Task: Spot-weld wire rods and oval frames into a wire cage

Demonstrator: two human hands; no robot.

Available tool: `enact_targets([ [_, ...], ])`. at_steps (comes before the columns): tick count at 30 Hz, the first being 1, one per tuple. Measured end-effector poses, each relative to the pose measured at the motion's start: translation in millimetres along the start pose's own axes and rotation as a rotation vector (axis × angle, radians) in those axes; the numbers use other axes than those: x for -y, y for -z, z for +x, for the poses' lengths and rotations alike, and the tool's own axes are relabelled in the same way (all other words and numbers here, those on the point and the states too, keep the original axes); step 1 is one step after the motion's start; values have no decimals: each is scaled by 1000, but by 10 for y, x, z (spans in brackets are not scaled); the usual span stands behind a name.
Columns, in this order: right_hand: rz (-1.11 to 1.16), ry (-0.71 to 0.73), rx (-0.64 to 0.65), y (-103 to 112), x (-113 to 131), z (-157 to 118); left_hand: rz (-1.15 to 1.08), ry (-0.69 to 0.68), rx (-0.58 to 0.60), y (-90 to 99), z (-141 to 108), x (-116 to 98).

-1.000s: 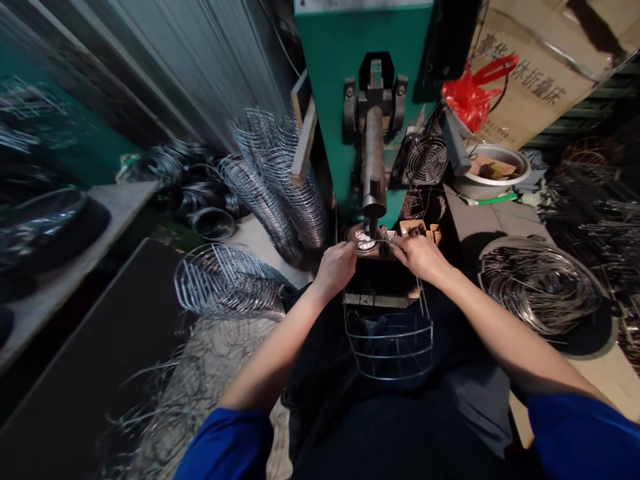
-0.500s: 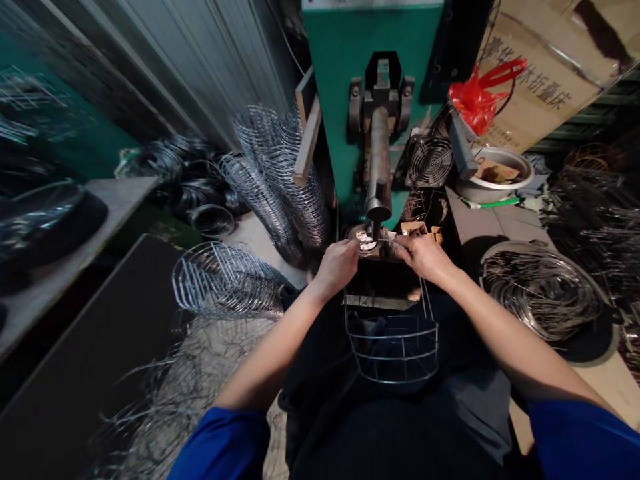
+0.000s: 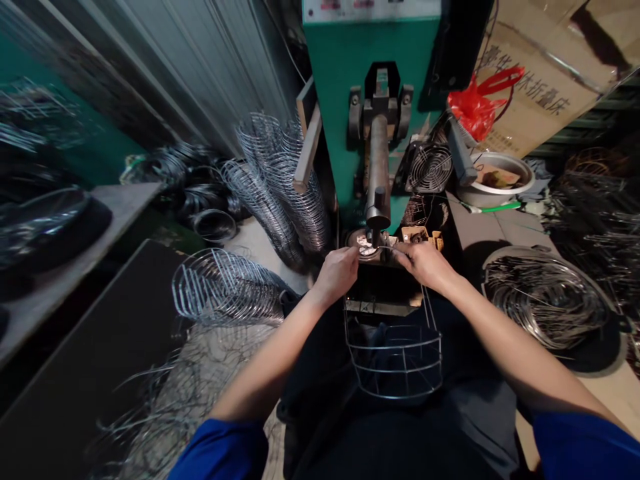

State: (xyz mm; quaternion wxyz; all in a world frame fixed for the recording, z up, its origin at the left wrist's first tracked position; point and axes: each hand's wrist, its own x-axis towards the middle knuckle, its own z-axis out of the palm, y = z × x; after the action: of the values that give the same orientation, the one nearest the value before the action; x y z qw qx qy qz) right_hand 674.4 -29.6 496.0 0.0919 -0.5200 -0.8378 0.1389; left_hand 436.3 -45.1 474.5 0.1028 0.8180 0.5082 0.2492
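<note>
A wire basket frame (image 3: 400, 369) hangs below my hands, over my lap, its upper wires running up to them. My left hand (image 3: 338, 272) is closed on its upper left side. My right hand (image 3: 424, 263) pinches the wire at the upper right, thumb and fingers together. Between the hands, the top wire lies at the tip of the machine's upper electrode (image 3: 377, 236), above a round lower seat (image 3: 367, 247). Whether wire and tip touch cannot be made out. The steel arm (image 3: 379, 170) of the green spot welder (image 3: 333, 73) extends toward me.
Stacked wire baskets (image 3: 225, 287) lie at left, with more nested stacks (image 3: 280, 180) behind them. At right stand a basin of wire pieces (image 3: 547, 297) and a metal bowl (image 3: 495, 193). A square metal bar (image 3: 307, 153) juts out left of the welder.
The view has tilted up slightly, so everything sits a little lower. The basket frame's lower end has shifted slightly right. Both hands keep their hold beside the electrode.
</note>
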Motion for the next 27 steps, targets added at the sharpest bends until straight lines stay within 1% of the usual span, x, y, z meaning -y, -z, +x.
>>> enact_targets([
  [4,45,-5,-25,-29,-9,-9,0,11,-2,-3,4,-3],
  [10,65,-26,-31,-46,-25,-8,-12,22,-4,-12,8,2],
  [15,123,-2,-95,-78,-43,21,-28,43,-40,-36,16,-28],
  [18,216,-18,-139,-96,-42,-29,-33,47,-66,-30,-4,-77],
  [20,338,-77,-159,-85,-14,-161,-71,60,-95,-16,-81,-108],
  [21,407,-113,-170,-65,14,-261,-145,87,-122,-17,-151,-118],
  [22,471,-137,-194,-33,53,-381,-267,133,-155,-28,-243,-124],
  [24,559,-111,-292,72,164,-648,-641,270,-215,-102,-492,-130],
  [25,572,-67,-361,142,233,-777,-863,348,-221,-169,-639,-139],
  [26,564,-16,-431,220,307,-891,-1076,427,-194,-253,-792,-157],
  [27,537,27,-496,299,379,-984,-1274,501,-143,-351,-942,-189],
])
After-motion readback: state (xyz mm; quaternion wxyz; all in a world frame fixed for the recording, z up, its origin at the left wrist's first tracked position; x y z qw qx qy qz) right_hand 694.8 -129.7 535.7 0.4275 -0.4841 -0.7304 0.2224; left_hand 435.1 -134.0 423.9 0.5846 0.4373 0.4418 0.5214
